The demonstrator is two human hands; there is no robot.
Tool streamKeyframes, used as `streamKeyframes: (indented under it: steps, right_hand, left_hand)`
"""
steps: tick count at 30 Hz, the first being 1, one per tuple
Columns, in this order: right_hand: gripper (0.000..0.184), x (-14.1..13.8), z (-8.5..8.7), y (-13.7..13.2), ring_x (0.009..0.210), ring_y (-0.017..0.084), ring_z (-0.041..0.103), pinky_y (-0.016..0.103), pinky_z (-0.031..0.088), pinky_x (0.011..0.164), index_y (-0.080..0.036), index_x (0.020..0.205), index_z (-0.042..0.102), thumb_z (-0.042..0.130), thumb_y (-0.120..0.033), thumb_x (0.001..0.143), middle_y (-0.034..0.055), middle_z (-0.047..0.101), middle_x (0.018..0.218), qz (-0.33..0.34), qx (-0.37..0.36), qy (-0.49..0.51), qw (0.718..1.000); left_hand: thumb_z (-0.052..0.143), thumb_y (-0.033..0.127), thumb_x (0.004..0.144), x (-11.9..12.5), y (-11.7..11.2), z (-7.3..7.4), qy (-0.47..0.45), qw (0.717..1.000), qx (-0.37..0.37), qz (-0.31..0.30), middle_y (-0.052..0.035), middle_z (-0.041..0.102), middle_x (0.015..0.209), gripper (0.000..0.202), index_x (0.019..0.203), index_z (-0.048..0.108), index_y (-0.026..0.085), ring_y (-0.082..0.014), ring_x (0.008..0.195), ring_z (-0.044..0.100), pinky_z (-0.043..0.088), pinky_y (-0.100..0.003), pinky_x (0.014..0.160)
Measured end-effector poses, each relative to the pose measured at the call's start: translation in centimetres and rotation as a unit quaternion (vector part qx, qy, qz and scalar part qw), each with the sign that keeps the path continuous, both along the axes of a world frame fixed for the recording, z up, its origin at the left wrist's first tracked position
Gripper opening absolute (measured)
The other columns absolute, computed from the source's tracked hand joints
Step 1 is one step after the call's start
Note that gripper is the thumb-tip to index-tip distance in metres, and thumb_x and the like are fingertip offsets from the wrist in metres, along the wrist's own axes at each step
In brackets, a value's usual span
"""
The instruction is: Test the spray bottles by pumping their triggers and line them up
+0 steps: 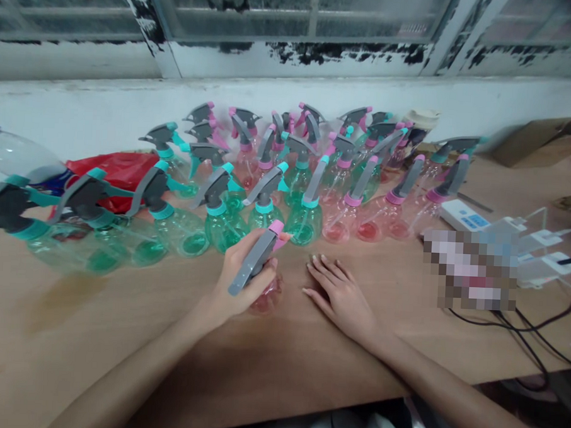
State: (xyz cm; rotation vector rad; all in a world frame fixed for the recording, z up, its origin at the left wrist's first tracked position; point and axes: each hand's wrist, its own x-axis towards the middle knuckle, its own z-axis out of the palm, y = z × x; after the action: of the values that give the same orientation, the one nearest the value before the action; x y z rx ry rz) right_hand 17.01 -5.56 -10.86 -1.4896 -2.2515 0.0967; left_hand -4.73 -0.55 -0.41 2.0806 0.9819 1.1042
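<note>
My left hand [245, 272] is wrapped round the neck of a pink spray bottle [266, 296] with a grey and pink trigger head. The bottle stands near the middle of the table, its lower body partly hidden by my fingers. To its right, my right hand [341, 298] lies flat on the wood with fingers stretched out, holding nothing. Just beyond the hands runs a row of spray bottles, among them a green spray bottle [304, 224] and a pink spray bottle [339, 219]. More bottles in both colours crowd behind that row.
On the table [166, 341], a red plastic bag [114, 169] and a large clear bottle [20, 155] lie at the left. White adapters [547, 241] with black cables [521, 325] are at the right. A cardboard box [539, 142] stands at the back right, below the window wall.
</note>
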Motion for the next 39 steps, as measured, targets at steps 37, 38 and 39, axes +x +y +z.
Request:
streamKeyframes:
  steps: [37, 38, 39]
  right_hand:
    - [0.046, -0.3, -1.5, -0.2, 0.133, 0.031, 0.047, 0.055, 0.042, 0.107, -0.008, 0.136, 0.051, 0.042, -0.032, 0.098, 0.0146, 0.053, 0.141, 0.006, 0.069, -0.069, 0.995]
    - [0.047, -0.3, -1.8, -0.2, 0.132, 0.031, 0.048, 0.055, 0.043, 0.106, -0.007, 0.136, 0.051, 0.042, -0.032, 0.098, 0.0151, 0.053, 0.141, 0.009, 0.08, -0.074, 0.994]
    - [0.047, -0.4, -2.0, -0.1, 0.131, 0.032, 0.048, 0.056, 0.044, 0.105, -0.006, 0.136, 0.051, 0.042, -0.032, 0.098, 0.0157, 0.053, 0.141, 0.013, 0.09, -0.079, 0.993]
  left_hand:
    - [0.048, 0.017, 0.07, -0.8, -0.1, 0.8, 0.019, 0.999, -0.005, -0.039, 0.0004, 0.06, 0.075, 0.016, 0.082, 0.058, 0.021, -0.0165, 0.063, 0.056, 0.045, -0.03, 0.061]
    - [0.048, 0.017, 0.07, -0.8, -0.1, 0.7, 0.015, 0.999, -0.006, -0.034, 0.0003, 0.06, 0.075, 0.016, 0.082, 0.058, 0.021, -0.0165, 0.063, 0.056, 0.045, -0.03, 0.06]
    - [0.048, 0.017, 0.071, -0.7, -0.1, 0.6, 0.012, 0.999, -0.008, -0.029, 0.0004, 0.06, 0.074, 0.016, 0.083, 0.058, 0.021, -0.0164, 0.062, 0.056, 0.044, -0.029, 0.059]
